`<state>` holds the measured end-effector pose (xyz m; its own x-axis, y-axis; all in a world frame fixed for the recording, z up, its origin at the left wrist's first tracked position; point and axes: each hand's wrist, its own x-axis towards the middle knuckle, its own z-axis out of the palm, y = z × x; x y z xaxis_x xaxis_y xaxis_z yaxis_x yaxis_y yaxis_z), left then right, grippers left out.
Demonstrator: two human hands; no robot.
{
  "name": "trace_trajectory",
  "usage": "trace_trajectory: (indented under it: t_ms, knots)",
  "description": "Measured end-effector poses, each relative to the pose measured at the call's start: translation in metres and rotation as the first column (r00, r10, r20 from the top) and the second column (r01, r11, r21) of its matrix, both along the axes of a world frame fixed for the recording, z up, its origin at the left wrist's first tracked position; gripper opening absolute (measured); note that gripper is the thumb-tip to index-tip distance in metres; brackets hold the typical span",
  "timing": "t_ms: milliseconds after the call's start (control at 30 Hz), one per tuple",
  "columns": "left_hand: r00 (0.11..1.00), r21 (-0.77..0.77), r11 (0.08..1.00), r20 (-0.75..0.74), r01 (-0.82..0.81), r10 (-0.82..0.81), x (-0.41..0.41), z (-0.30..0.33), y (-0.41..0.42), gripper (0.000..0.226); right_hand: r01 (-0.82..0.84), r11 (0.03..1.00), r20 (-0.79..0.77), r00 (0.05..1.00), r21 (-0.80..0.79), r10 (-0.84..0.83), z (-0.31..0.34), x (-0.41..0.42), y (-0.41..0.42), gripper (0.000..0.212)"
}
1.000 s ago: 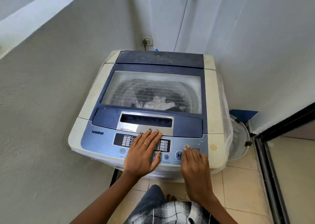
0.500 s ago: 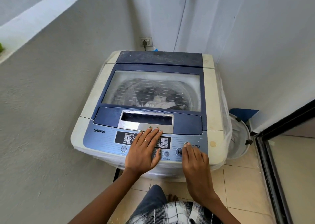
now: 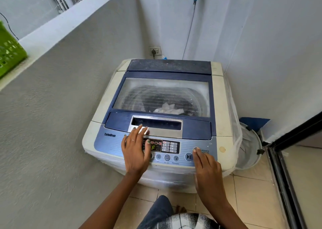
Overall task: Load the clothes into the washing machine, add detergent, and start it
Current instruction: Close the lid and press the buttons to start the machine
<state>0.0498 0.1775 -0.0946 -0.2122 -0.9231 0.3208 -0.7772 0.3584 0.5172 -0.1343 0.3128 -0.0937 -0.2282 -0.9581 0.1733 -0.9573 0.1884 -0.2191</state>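
the washing machine (image 3: pixel 160 124) bears "turbodrum" on the near left of its control panel (image 3: pixel 196 147). its lit display (image 3: pixel 153 147) shows a green "f". "power" stands by the round button (image 3: pixel 196 149) at right, "program" under a near button (image 3: pixel 176 158). "lg" marks the lid window (image 3: pixel 162 96).

Walls (image 3: pixel 69 107) close in left, behind and right of the washing machine (image 3: pixel 221 107); its closed lid (image 3: pixel 163 96) blocks the drum.

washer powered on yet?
On. The blue-and-cream top-loading washing machine's dark display panel shows lit red icons and a green character; the right hand's fingertip rests on its power button.
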Motion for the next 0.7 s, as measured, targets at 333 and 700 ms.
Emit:
trace_trajectory:
  t_ms: [333,700]
  knots:
    - [0.989,0.005,0.999,0.137,0.05,-0.051,0.034,-0.009,-0.011,0.057,-0.006,1.0,0.047,0.999,-0.01,0.006,-0.007,0.001,0.001,0.101]
    - [0.99,-0.003,0.998,0.124,0.065,-0.065,0.035,-0.01,-0.011,0.06,0.01,0.998,0.049,0.999,-0.057,-0.007,-0.005,0.002,0.001,0.101]
